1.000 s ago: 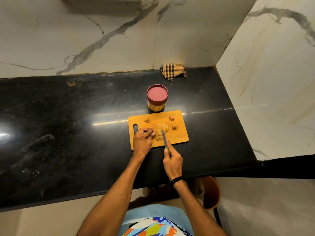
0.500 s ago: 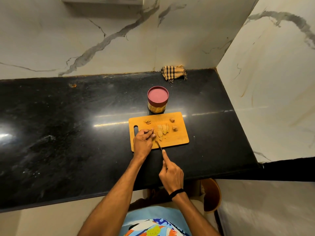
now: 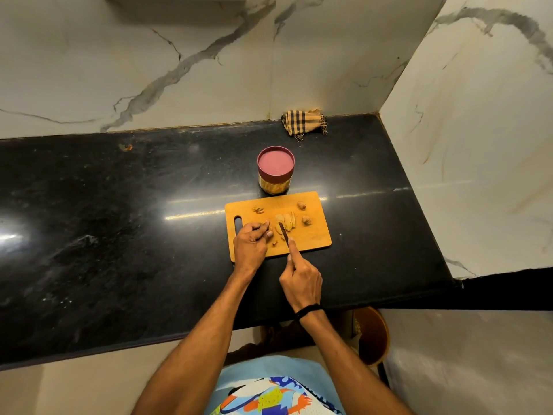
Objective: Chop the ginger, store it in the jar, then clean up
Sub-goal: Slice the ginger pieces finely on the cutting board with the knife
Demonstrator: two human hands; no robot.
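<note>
An orange wooden cutting board (image 3: 314, 239) lies on the black counter. Sliced ginger (image 3: 286, 220) is fanned out at its middle, with small chunks (image 3: 306, 220) to the right and another piece (image 3: 258, 209) at the back left. My right hand (image 3: 300, 278) grips a knife (image 3: 283, 232), index finger along its spine, blade pointing at the slices. My left hand (image 3: 251, 244) rests on the board's left part, fingers curled on a small ginger piece. A jar (image 3: 275, 170) with a maroon lid on stands just behind the board.
A checked cloth (image 3: 303, 121) lies crumpled at the back against the marble wall. The black counter (image 3: 119, 235) stretches far to the left; a marble side wall closes it on the right. A brown stool (image 3: 372, 336) stands below the counter's front edge.
My right hand drew the knife back toward the board's front edge, then pushed it forward to the slices again. My left hand stayed on the board.
</note>
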